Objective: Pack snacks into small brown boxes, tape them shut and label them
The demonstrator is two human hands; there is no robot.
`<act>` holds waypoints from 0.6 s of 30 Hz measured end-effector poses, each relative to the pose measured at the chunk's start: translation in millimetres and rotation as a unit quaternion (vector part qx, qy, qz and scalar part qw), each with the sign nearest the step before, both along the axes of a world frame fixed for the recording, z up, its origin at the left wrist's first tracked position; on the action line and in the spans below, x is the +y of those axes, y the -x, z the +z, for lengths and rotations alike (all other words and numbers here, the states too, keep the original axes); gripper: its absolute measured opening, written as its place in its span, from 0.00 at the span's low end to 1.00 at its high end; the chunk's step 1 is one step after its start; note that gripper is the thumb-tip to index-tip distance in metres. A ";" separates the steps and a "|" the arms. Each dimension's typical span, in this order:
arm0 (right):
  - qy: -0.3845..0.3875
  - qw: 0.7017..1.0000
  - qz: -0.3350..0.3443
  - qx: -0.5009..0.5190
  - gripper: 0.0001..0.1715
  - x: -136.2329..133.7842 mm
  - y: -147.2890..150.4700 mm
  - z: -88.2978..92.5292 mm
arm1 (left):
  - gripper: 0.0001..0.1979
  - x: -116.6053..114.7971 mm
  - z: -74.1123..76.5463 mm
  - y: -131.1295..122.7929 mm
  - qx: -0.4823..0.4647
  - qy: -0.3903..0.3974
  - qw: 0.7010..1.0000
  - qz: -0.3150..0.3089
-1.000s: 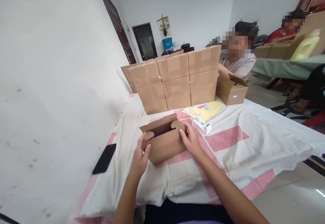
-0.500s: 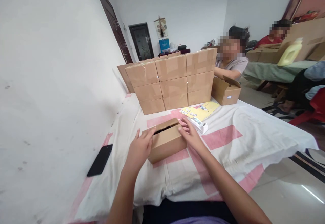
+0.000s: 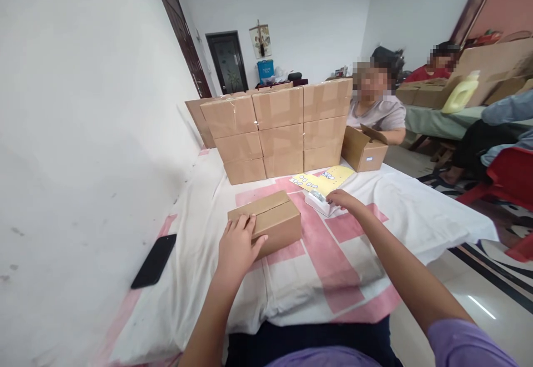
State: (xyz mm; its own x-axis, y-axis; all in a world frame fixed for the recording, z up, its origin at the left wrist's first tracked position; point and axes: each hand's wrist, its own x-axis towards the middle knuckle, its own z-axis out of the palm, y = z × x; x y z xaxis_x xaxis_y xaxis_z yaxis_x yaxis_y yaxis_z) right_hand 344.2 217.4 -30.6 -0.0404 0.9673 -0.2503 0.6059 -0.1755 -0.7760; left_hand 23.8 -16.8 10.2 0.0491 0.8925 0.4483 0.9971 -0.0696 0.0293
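Observation:
A small brown cardboard box (image 3: 277,222) lies on the cloth in front of me, its two top flaps folded down to a thin seam. My left hand (image 3: 238,242) rests on the box's left end, fingers lying over the top and thumb spread along the front side. To the right of the box stands a white tape dispenser (image 3: 318,205) with a clear roll in it. My right hand (image 3: 342,199) is at the dispenser's right end, its fingers curled together; whatever they pinch is too small to make out.
Taped boxes (image 3: 283,131) form a wall behind. Yellow sheets with small labels (image 3: 333,178) lie before it. An open box (image 3: 366,153) stands by a co-worker (image 3: 377,109) at the right. A black phone (image 3: 154,261) lies left, near the white wall.
My right hand has left the box and moved right to the tape dispenser. The gap between the box flaps has closed. My left hand stays on the box.

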 end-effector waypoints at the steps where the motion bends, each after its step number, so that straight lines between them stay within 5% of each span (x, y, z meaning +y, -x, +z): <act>1: 0.017 1.000 -0.001 -0.005 0.05 5.2 2.0 0.6 | 0.25 0.4 -1.7 2.3 -0.004 -0.004 1.000 -0.002; 10: 0.105 0.994 0.003 0.007 0.12 16.3 9.2 6.9 | 0.24 5.5 -12.1 13.4 -0.028 -0.034 0.999 -0.023; 18: 0.062 0.995 -0.006 0.082 0.14 -4.3 -5.3 14.8 | 0.25 2.8 -17.2 12.8 -0.048 -0.036 0.998 -0.014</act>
State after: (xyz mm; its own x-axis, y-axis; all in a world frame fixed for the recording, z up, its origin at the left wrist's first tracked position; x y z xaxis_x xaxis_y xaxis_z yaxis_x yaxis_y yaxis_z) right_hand 349.4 213.2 -15.8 -0.0797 0.9301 -0.3586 0.4706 -0.2820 -0.8361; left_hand 11.0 -14.0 -7.0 0.0270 0.8565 0.5154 0.9875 -0.1030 0.1194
